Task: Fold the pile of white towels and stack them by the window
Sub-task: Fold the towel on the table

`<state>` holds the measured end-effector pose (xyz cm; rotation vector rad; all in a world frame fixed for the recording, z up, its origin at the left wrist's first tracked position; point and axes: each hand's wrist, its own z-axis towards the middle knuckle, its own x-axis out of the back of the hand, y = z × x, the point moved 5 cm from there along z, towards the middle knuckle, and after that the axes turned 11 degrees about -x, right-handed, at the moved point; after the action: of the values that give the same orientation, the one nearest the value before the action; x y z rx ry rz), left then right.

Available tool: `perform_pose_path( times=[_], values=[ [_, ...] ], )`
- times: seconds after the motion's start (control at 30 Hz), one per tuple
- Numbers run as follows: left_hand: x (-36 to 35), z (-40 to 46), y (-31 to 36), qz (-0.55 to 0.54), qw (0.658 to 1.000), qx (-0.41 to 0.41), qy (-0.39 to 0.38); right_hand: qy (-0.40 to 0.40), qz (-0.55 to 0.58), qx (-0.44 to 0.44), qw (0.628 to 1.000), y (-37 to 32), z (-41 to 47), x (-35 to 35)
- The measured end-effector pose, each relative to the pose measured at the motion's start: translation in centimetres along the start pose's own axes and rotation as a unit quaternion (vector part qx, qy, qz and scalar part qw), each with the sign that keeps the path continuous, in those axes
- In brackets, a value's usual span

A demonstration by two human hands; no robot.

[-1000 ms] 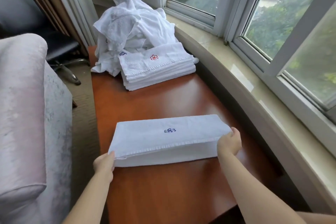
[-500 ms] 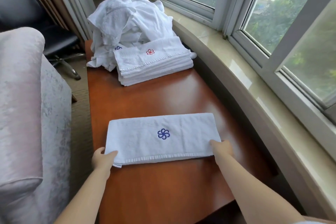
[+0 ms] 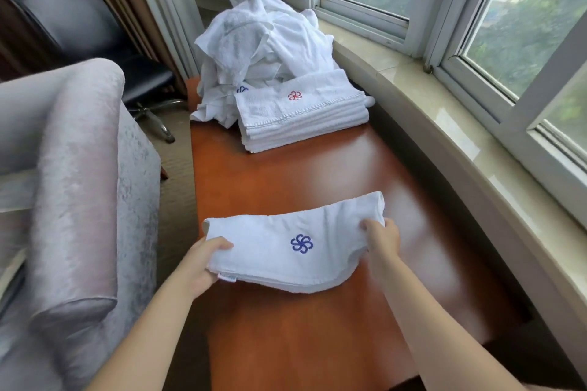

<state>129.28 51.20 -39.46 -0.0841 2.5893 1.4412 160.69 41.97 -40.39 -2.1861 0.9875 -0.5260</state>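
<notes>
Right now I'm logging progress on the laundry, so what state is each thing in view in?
Towel with blue emblem: folded, gripped at both ends, sagging in the middle.
Left hand: grips the towel's left end.
Right hand: grips the towel's right end.
Folded stack: neat, red emblem on top.
Unfolded pile: crumpled, behind the stack.
Table: bears all the towels.

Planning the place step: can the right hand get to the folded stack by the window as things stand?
Probably yes: bare table lies between the right hand and the folded stack, nothing standing in between. But that hand grips the blue-logo towel.
</notes>
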Motion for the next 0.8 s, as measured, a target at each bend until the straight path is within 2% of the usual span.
perform_pose_path(
  times=[0.2, 0.47, 0.67, 0.8],
  values=[
    [5.8, 0.1, 3.8, 0.005, 0.995, -0.037, -0.098, -0.031, 0.048, 0.054, 0.997, 1.2, -7.2, -7.5],
    [15.4, -0.6, 8.8, -0.018, 0.983, -0.052, -0.175, 0.015, 0.121, 0.079, 0.989, 6.6, -17.9, -14.7],
    [16.2, 0.0, 12.1, -0.078, 0.968, -0.05, -0.234, 0.064, 0.119, 0.093, 0.986, 6.3, -21.8, -15.7],
    [14.3, 1.8, 14.2, -0.094, 0.963, -0.06, -0.246, 0.064, 0.181, 0.124, 0.974, 4.1, -21.9, -16.2]
  ],
)
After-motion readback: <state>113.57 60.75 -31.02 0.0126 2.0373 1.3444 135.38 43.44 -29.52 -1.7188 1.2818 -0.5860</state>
